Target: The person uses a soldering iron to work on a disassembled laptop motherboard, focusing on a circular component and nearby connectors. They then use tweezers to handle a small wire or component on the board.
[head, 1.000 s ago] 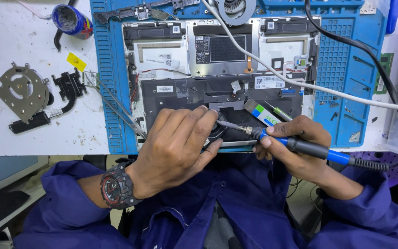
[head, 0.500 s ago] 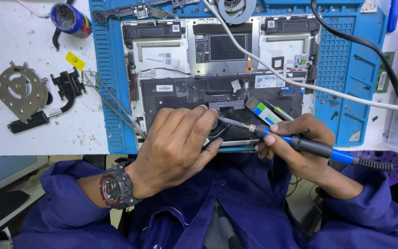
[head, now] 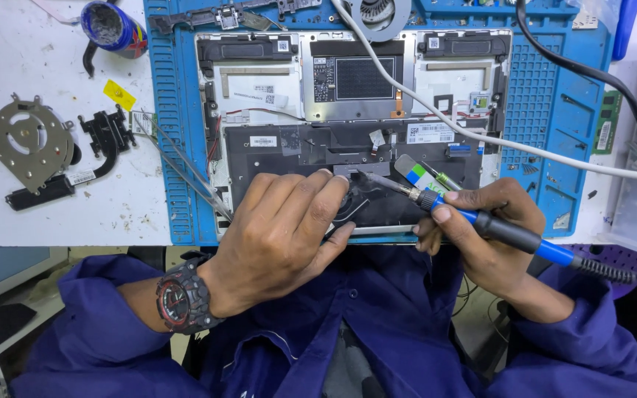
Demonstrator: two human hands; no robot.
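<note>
The right hand was clamped pen-style on the light, stiff soldering iron, best held by its blue grip, while the left hand, fingers together, pressed the fragile opened laptop at the blue mat's near edge.

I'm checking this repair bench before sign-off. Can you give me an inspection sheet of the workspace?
Surface: white bench under a blue ridged work mat.
Job's things: opened silver laptop base; blue-handled soldering iron, tip on the dark board.
Clutter: grey metal fan plate, black heat-pipe bracket, blue tape roll, yellow sticker.
Grippers: left hand rests on the base; right hand grips the iron.
Cables: white cable crosses the base; black cable.
Surroundings: blue sleeves, black wristwatch.
</note>
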